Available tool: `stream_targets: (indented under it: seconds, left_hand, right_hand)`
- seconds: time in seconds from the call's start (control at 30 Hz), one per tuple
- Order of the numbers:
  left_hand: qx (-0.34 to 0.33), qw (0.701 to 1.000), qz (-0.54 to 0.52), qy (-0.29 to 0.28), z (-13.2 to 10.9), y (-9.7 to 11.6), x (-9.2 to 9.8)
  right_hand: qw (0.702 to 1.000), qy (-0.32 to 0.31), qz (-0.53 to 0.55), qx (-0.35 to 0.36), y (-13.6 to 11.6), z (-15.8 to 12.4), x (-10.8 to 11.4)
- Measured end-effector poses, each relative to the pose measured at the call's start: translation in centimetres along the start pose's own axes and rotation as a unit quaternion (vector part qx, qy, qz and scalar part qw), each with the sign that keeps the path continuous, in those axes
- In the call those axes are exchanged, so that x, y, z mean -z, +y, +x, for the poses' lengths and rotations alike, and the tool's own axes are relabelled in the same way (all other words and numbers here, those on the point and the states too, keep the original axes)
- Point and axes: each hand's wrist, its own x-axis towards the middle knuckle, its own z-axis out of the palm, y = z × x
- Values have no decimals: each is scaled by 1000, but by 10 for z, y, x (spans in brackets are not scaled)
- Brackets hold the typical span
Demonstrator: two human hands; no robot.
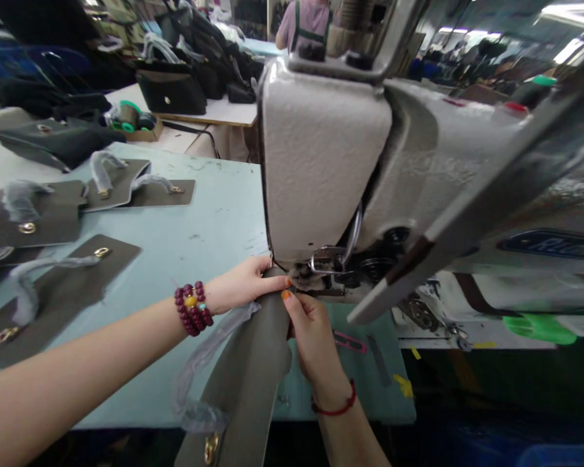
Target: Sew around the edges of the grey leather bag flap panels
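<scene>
A grey bag panel [253, 363] with a plastic-wrapped handle [194, 383] and a gold ring runs from the sewing machine [321, 155] down toward me. Its far end lies close under the machine's head, where the needle is hidden from view. My left hand [248, 282] grips that end from the left, thumb on top, with a beaded bracelet at the wrist. From the right, my right hand [314, 334] pinches the panel's edge between thumb and fingers. Both thumbs almost meet beside the presser area.
More grey panels [97, 279] with wrapped handles lie on the pale blue table [214, 227] at left. Pink-handled snips [350, 342] lie right of my right hand. Behind are dark bags [170, 91], a box of thread spools [131, 120] and a person [304, 26].
</scene>
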Motion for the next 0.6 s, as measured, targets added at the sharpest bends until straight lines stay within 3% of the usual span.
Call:
stream_targets:
  seconds: [0.1, 0.33, 0.4, 0.5, 0.6]
  left_hand:
    - [-1, 999, 7, -47, -3, -11, -2]
    - [-6, 997, 74, -11, -7, -35, -8]
    - [-26, 997, 76, 9, -15, -41, -2]
    - [-96, 986, 106, 82, -38, -59, 9]
    - [-139, 966, 175, 128, -67, -87, 12]
  right_hand:
    - [999, -31, 15, -19, -7, 0, 7]
    - [995, -70, 1, -75, -18, -1, 25]
    - [994, -84, -8, -75, -19, -6, 29]
    - [992, -98, 14, -82, -11, -21, 31]
    - [991, -65, 73, -94, 8, -40, 24]
